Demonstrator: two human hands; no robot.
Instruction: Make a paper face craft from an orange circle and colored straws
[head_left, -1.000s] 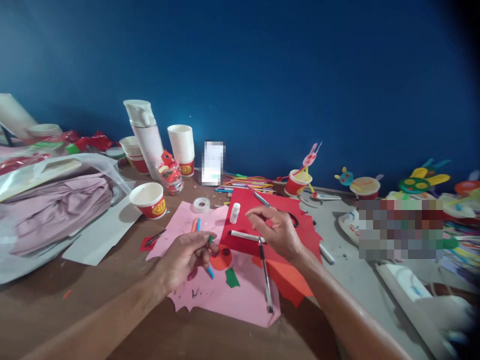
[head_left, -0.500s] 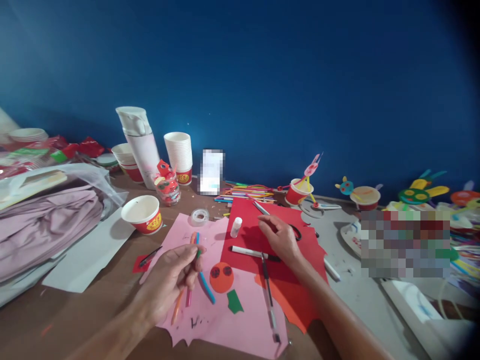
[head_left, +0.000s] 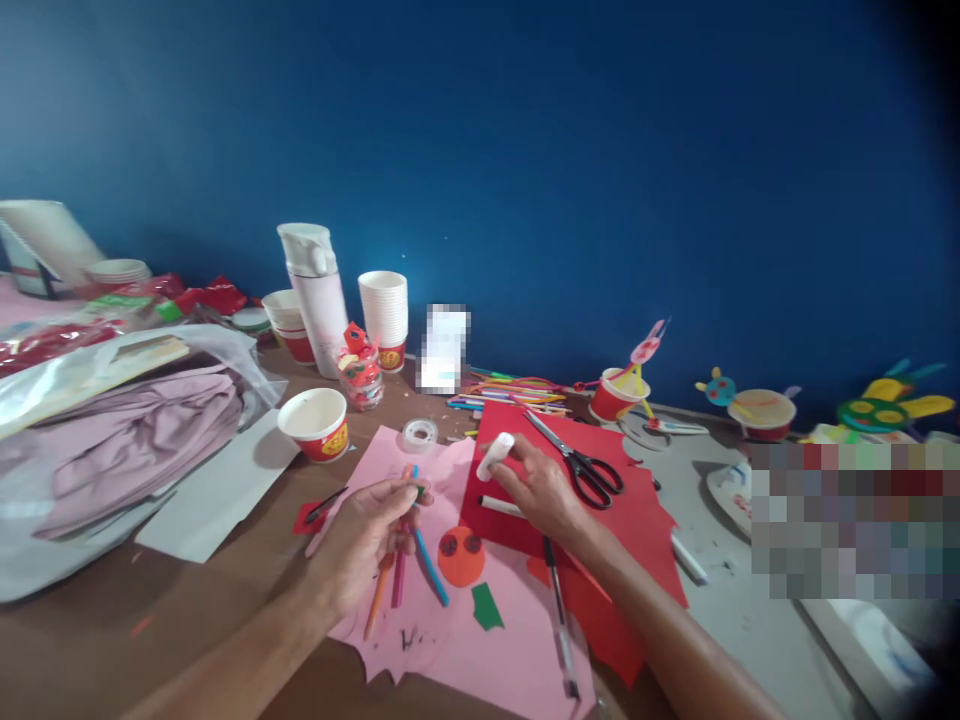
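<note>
My left hand (head_left: 367, 530) pinches a small dark green paper piece (head_left: 420, 493) between thumb and fingertips, above the pink paper (head_left: 510, 655). My right hand (head_left: 544, 490) has its fingers around a white glue stick (head_left: 495, 456), tilted over the red paper (head_left: 637, 530). Between the hands lie an orange paper circle (head_left: 462, 568) with two dark spots and a green paper scrap (head_left: 487, 606). Blue (head_left: 431, 570), orange and magenta sticks lie beneath my left hand. Black-handled scissors (head_left: 574, 455) rest beyond my right hand. A white marker (head_left: 499, 507) and a pen (head_left: 561, 630) lie near it.
A paper cup (head_left: 313, 425), a tape roll (head_left: 420, 434), a tall white flask (head_left: 319, 310) and stacked cups (head_left: 383, 310) stand behind. Coloured sticks (head_left: 517, 392) lie along the wall. Decorated cups (head_left: 619, 393) stand to the right; a bag with mauve cloth (head_left: 157, 430) lies left.
My right hand has moved left and taken hold of the glue stick, tilting it off the paper. The scissors now show fully. The view has shifted left; my left hand keeps its pinch.
</note>
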